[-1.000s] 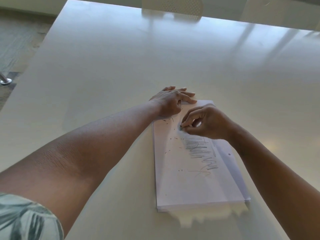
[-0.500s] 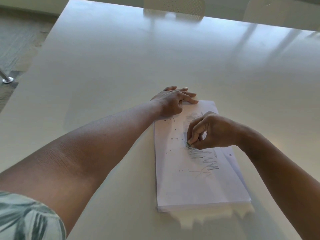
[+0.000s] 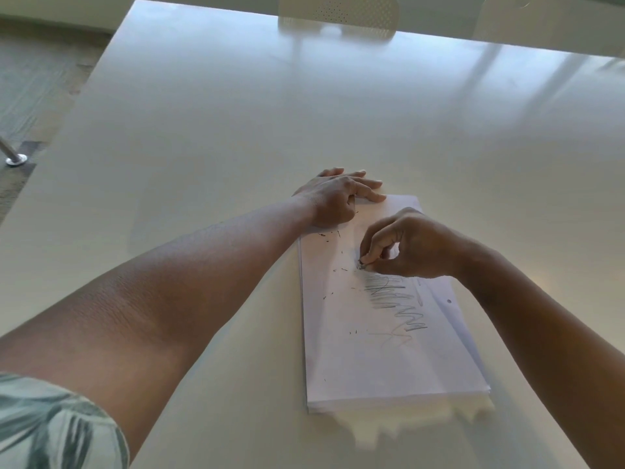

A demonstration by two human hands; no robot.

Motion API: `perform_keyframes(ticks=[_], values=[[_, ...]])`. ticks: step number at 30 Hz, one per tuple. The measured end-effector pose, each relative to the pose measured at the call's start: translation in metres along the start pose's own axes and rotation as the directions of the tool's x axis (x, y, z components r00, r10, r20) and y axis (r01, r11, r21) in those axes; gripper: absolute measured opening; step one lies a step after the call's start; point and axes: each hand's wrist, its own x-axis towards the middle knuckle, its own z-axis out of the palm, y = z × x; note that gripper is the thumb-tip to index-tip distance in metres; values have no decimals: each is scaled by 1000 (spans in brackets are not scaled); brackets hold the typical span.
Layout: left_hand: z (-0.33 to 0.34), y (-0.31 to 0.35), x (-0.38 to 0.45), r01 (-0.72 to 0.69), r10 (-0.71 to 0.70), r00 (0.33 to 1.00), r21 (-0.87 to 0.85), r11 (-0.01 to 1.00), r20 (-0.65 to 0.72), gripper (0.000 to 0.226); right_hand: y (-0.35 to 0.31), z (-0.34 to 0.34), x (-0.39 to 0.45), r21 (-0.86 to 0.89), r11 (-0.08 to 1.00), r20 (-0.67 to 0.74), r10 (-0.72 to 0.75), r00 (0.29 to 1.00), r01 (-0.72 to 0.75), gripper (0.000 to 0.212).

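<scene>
Where the right hand (image 3: pixel 416 248) pinches, the eraser (image 3: pixel 361 264) sits — touching paper (image 3: pixel 372 360).

glossy white worktop (image 3: pixel 236 130) stretches out far beyond the left hand (image 3: pixel 333 201). across it, a perforated chair back (image 3: pixel 338 11) straight ahead, a second chair (image 3: pixel 541 22) beyond the right hand (image 3: pixel 409 247). way off left, grey floor (image 3: pixel 33 79) and a metal foot (image 3: pixel 15 160).

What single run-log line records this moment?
left hand: rests on paper stack | right hand: pinches small eraser at pencil scribble
</scene>
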Motion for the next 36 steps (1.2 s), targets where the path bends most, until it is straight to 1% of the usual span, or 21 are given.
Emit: perform_keyframes(ticks=[2,6,8,9,11,14,16,18,21,23,27,29,30,32,34,36], values=[[1,-1,1,1,-1,1000,0,1000,-1,67,-3,-2,-5,29,999,72,31,997,-33,9],[0,-1,2,-4,4,1000,2,1000,4,65,-5,-7,-8,64,980,204,171,964,-187,13],[1,0,2,-2,2,1000,-2,1000,4,66,-4,-9,-5,69,974,213,196,957,-215,14],[1,-1,1,-1,1,1000,-2,1000,4,66,-3,-10,-3,80,972,184,206,961,-223,13],[1,-2,2,-1,1,1000,1,1000,0,67,0,-8,3,100,971,67,212,975,-218,12],[0,-1,1,-9,9,1000,17,1000,7,65,3,-1,12,71,984,-111,168,979,-161,9],[0,0,1,-14,14,1000,15,1000,14,65,4,3,14,28,992,-155,126,980,-124,7],[0,0,1,-6,6,1000,8,1000,8,66,3,1,11,13,994,-103,114,988,-113,6],[0,-1,1,3,-3,1000,2,1000,1,68,0,-6,1,18,991,70,130,989,-131,10],[0,1,0,6,-6,1000,4,1000,1,67,-4,-8,-4,30,988,150,148,978,-154,12],[-2,3,-1,6,-6,1000,-4,1000,-2,65,-9,-13,-2,3,971,261,231,937,-240,12],[-1,3,-1,8,-8,1000,-6,1000,-1,66,-8,-15,1,-9,966,276,249,928,-257,12],[-1,2,-1,8,-8,1000,-5,1000,0,67,-7,-15,4,1,966,255,250,934,-259,11],[-1,2,-1,7,-7,1000,-1,1000,-5,68,-5,-12,8,29,968,152,241,958,-248,10],[-2,2,-1,2,-2,1000,5,1000,2,68,-3,-7,14,37,980,15,194,981,-194,10],[-2,3,-2,-1,1,1000,5,1000,11,66,-1,0,17,29,991,-66,134,989,-132,10]])
